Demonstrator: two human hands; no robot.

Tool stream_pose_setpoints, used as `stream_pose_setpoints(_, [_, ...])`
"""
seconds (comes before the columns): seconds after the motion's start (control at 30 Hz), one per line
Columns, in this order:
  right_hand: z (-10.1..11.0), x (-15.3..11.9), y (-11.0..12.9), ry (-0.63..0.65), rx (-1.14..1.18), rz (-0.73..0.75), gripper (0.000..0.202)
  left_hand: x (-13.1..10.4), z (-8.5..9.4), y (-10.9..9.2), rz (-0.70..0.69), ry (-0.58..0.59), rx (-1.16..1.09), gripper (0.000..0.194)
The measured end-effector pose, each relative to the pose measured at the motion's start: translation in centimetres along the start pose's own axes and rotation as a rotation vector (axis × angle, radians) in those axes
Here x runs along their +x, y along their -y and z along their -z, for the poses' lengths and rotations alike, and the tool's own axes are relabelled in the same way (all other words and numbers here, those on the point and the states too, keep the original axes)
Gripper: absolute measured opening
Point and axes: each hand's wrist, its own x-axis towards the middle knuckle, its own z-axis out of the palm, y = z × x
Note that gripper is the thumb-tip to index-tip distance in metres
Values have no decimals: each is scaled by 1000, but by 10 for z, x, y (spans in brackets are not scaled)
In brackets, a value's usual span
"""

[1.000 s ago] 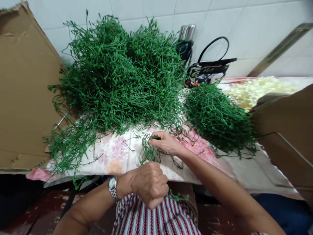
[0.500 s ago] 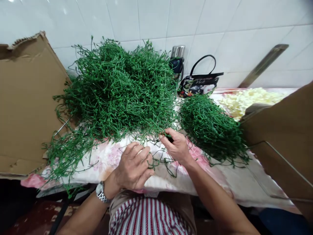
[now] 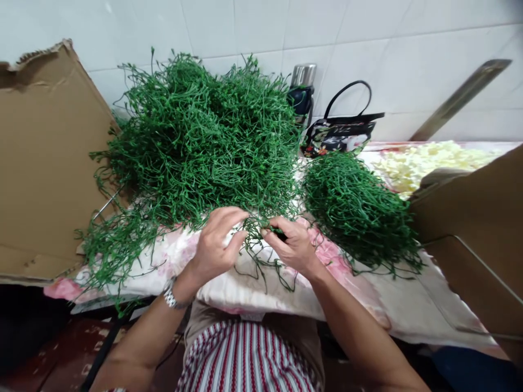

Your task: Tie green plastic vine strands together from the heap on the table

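Note:
My right hand (image 3: 293, 244) is closed in a pinch round some thin green stems (image 3: 278, 233), with more stems trailing below it onto the cloth. Facing it, my left hand (image 3: 218, 239) has its thumb and fingers apart, close to the ends of those stems; nothing shows in its grasp. Behind both hands rises a large tangled heap of green stems (image 3: 204, 141) with small knobbed tips. To the right lies a smaller heap of stems (image 3: 359, 207), more nearly lined up.
A flowered cloth (image 3: 245, 294) covers the table. Cardboard boxes stand at the left (image 3: 44, 163) and the right (image 3: 469, 234). Along the tiled wall are a flask (image 3: 301, 90), a flowered handbag (image 3: 341, 133), a leaning metal strip (image 3: 461, 98) and pale yellow pieces (image 3: 433, 160).
My left hand has moved up and away from me, turning so its thumb and fingers spread toward the stems. My right hand keeps its pinch in nearly the same place. The view has shifted slightly.

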Motion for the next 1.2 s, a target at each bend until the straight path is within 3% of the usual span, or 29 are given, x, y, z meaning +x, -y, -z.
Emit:
stream_pose_setpoints(0.17, [-7,-1,2,6,-44,127,20,9,-22,-5,42,-17,-133,8])
stream_pose_setpoints(0.23, [-10,-2,1,31,-56,164,20,6,-20,-7,55,-35,-133,6])
stream_pose_setpoints(0.4, [-14,-4,2,93,-74,183,28,0,-11,-11,136,49,-167,8])
stream_pose_setpoints(0.53, [-6,-5,5,118,-4,98,16,-5,-10,-6,227,63,-256,11])
stream_pose_setpoints(0.6, [-1,-5,5,90,43,65,25,-7,-10,-4,278,78,-302,10])
stream_pose_setpoints(0.7, [-1,-5,5,109,80,153,36,-10,-9,-5,330,107,-336,10])
stream_pose_setpoints(0.9, [-15,-3,3,46,24,345,19,-15,-13,-10,271,45,-323,8])
stream_pose_setpoints(1.07, [-19,-3,1,42,-42,393,17,-18,-13,-12,245,12,-329,7])
stream_pose_setpoints(1.2, [-19,-5,0,96,-66,400,17,-21,-11,-10,251,65,-340,10])
